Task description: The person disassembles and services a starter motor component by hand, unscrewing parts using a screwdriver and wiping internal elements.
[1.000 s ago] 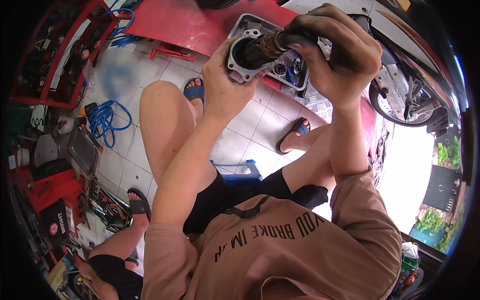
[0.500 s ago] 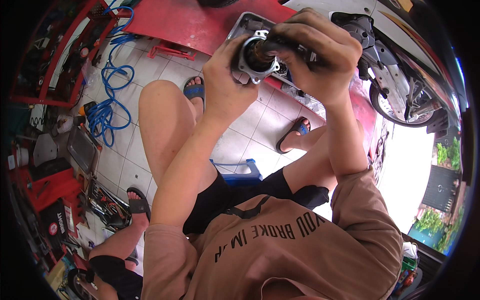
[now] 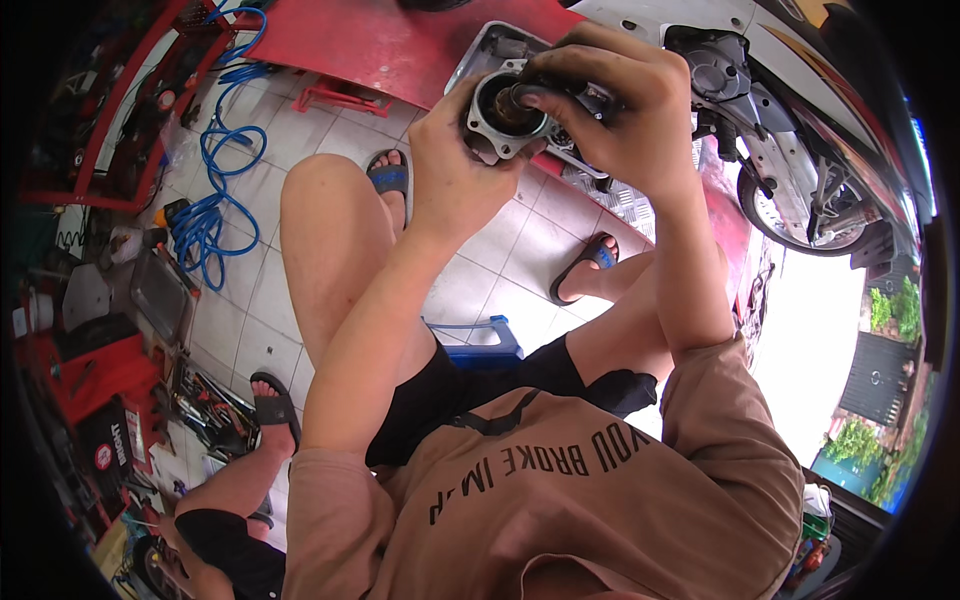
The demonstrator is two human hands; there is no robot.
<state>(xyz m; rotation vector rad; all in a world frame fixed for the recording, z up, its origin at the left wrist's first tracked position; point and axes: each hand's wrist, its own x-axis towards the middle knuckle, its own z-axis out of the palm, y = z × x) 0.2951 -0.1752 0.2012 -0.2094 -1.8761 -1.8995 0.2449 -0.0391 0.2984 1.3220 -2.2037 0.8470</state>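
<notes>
My left hand [image 3: 450, 170] is wrapped round an engine cylinder [image 3: 484, 137], a silver metal part with a flange pierced by bolt holes. Its round open bore faces up toward me. Within that bore sits a dark brown, greasy part [image 3: 513, 101], too shadowed to name for sure. The curled, blackened fingers of my right hand [image 3: 630, 105] pinch this part at the bore's right side; the fingers partly cover it. Just behind both hands, a metal tray [image 3: 474, 58] with several parts in it rests on a red platform [image 3: 370, 45].
A motorbike's wheel and engine side [image 3: 800, 200] stand at the right. A blue hose [image 3: 215, 240] lies coiled on the tiled floor. Tools [image 3: 205, 405] and a red toolbox [image 3: 90, 365] are at the left, near another person's leg [image 3: 240, 480]. A blue stool [image 3: 490, 345] is under me.
My right hand has shifted slightly left and down. The cylinder has tilted a little, so more of its bore and the part inside show.
</notes>
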